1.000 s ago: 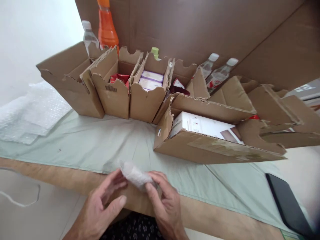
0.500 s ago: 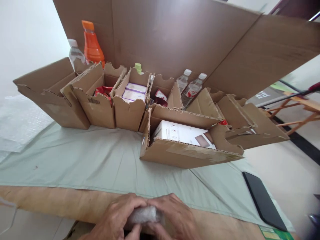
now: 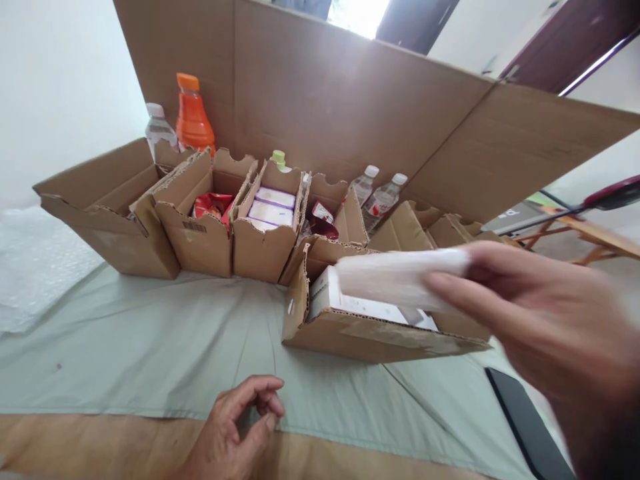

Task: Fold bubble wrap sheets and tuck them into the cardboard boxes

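1. The white wrapped bundle is up in the air, right of centre in the frame. It is blurred, long and lying roughly level.
2. The right hand has it by its right end, fingers closed around it, filling the right side of the frame.
3. Directly under and behind the bundle sits a low cardboard box with a white carton lying flat inside. The bundle hovers over that carton, and I can't tell if they touch.
4. Down at bottom centre, the left hand rests at the near edge of the pale green cloth. Its fingers are loosely curled, thumb close to forefinger, and it holds nothing.
5. The cloth covers a wooden table, whose bare edge runs along the bottom of the frame.
6. Across the middle left stands a row of open cardboard boxes. One holds red packets, and the next holds white-and-purple packs.
7. Behind the row, in the upper left, are an orange bottle and a clear bottle. Two more clear bottles stand near the centre.
8. A big cardboard sheet backs it all.
9. Bubble wrap lies at the far left, and a dark flat slab lies at the lower right.
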Tool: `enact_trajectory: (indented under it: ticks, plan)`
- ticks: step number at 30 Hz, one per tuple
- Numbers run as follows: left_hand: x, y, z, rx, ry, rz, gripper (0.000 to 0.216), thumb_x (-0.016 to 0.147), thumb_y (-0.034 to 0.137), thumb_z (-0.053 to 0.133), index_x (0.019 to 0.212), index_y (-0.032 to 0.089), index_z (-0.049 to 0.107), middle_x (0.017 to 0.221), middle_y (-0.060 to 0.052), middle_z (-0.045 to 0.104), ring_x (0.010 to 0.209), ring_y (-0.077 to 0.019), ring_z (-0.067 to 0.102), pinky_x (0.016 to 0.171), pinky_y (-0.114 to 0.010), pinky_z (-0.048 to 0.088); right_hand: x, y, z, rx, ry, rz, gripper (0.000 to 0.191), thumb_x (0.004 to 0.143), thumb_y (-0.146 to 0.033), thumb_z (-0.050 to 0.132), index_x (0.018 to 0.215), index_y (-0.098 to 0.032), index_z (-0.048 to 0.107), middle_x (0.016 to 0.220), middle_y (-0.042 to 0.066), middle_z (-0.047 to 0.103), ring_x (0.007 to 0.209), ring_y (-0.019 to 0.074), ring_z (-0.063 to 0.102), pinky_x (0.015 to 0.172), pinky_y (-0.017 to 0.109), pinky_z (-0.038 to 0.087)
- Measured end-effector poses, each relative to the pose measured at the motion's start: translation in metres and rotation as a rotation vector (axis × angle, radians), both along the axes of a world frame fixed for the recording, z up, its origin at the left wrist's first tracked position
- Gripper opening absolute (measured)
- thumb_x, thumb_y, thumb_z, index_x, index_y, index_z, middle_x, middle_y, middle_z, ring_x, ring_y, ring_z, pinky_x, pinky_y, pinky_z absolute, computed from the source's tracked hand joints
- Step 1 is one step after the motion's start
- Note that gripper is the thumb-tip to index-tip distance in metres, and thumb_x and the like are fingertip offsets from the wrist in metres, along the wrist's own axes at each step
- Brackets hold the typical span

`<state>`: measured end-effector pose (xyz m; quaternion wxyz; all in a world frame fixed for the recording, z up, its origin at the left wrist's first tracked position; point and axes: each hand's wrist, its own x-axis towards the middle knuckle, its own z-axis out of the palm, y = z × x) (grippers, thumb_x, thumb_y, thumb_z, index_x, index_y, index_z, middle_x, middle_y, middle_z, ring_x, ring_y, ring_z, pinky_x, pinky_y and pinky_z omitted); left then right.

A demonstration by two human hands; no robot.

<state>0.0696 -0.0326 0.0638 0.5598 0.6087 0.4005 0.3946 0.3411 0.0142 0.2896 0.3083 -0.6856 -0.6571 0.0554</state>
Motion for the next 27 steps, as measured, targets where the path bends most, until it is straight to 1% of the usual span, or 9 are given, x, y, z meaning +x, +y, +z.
enact_trajectory:
  ticks: [3,6,8,13,15,19,22,25,27]
  plan:
    - [0.0,0.001,-0.011,0.08,0.004,-0.006,0.029,0.092,0.016,0.061,0.116,0.026,0.072,0.091,0.0,0.077,0.083,-0.0152,0.074,0.081,-0.023,0.06,-0.017,0.039,-0.006,-0.155,0.055,0.061,0.023,0.085,-0.044,0.068,0.089,-0.021,0.068,0.056,-0.005,0.052,0.049,0.0122,0.041,0.048,0.026,0.03]
    - [-0.002,0.005,-0.013,0.252,0.003,-0.068,0.038,0.089,0.01,0.06,0.121,0.03,0.068,0.094,0.001,0.079,0.087,-0.0151,0.076,0.082,-0.023,0.061,-0.039,0.06,-0.016,-0.2,-0.096,0.04,0.023,0.082,-0.026,0.064,0.104,-0.019,0.071,0.056,-0.006,0.053,0.05,0.0121,0.043,0.054,0.026,0.03]
    - [-0.003,0.008,-0.012,0.328,-0.005,-0.106,0.043,0.088,0.006,0.058,0.123,0.031,0.066,0.094,0.002,0.078,0.085,-0.0144,0.076,0.079,-0.021,0.061,-0.052,0.067,-0.019,-0.241,-0.203,0.039,0.019,0.081,-0.019,0.062,0.096,-0.019,0.073,0.059,-0.005,0.057,0.054,0.0126,0.048,0.058,0.026,0.032]
    - [-0.002,0.012,-0.011,0.437,-0.055,-0.096,0.053,0.082,0.002,0.057,0.126,0.031,0.063,0.088,0.002,0.076,0.076,-0.0125,0.075,0.071,-0.017,0.06,-0.065,0.079,-0.019,-0.54,-0.266,0.184,0.019,0.086,-0.016,0.056,0.08,-0.019,0.074,0.065,0.0,0.068,0.061,0.0144,0.058,0.059,0.026,0.035]
    - [0.0,0.013,-0.009,0.461,-0.071,-0.086,0.055,0.08,0.002,0.056,0.127,0.031,0.063,0.086,0.002,0.075,0.074,-0.0127,0.075,0.069,-0.017,0.059,-0.065,0.085,-0.023,-0.556,-0.375,0.204,0.021,0.088,-0.015,0.056,0.082,-0.02,0.077,0.074,0.002,0.074,0.068,0.0165,0.063,0.061,0.027,0.036]
    - [0.004,0.014,-0.008,0.488,-0.054,-0.072,0.058,0.08,0.0,0.056,0.129,0.03,0.063,0.088,0.0,0.077,0.072,-0.0134,0.075,0.067,-0.018,0.06,-0.072,0.096,-0.033,-0.526,-0.675,0.171,0.02,0.088,-0.018,0.061,0.093,-0.022,0.08,0.089,0.008,0.079,0.083,0.0255,0.072,0.065,0.031,0.041]
    - [0.001,0.014,-0.012,0.52,-0.06,-0.08,0.057,0.083,0.002,0.056,0.133,0.03,0.061,0.092,-0.002,0.079,0.076,-0.0154,0.077,0.066,-0.019,0.061,-0.071,0.089,-0.025,-0.448,-0.689,0.171,0.019,0.091,-0.024,0.063,0.098,-0.022,0.08,0.089,0.01,0.08,0.083,0.0274,0.073,0.065,0.032,0.044]
    - [-0.009,0.009,-0.014,0.525,0.001,-0.147,0.054,0.09,0.009,0.058,0.14,0.03,0.058,0.104,-0.006,0.078,0.086,-0.0187,0.078,0.073,-0.023,0.063,-0.048,0.042,-0.009,-0.179,-0.449,0.123,0.021,0.096,-0.035,0.061,0.103,-0.026,0.079,0.085,0.003,0.08,0.071,0.0206,0.071,0.061,0.029,0.047]
    - [-0.016,0.004,-0.01,0.476,0.112,-0.091,0.05,0.095,0.015,0.058,0.142,0.031,0.057,0.119,-0.009,0.075,0.095,-0.0208,0.077,0.082,-0.028,0.064,-0.02,-0.008,-0.008,0.072,-0.278,0.026,0.024,0.098,-0.04,0.06,0.106,-0.029,0.079,0.089,0.001,0.08,0.067,0.0166,0.068,0.062,0.028,0.051]
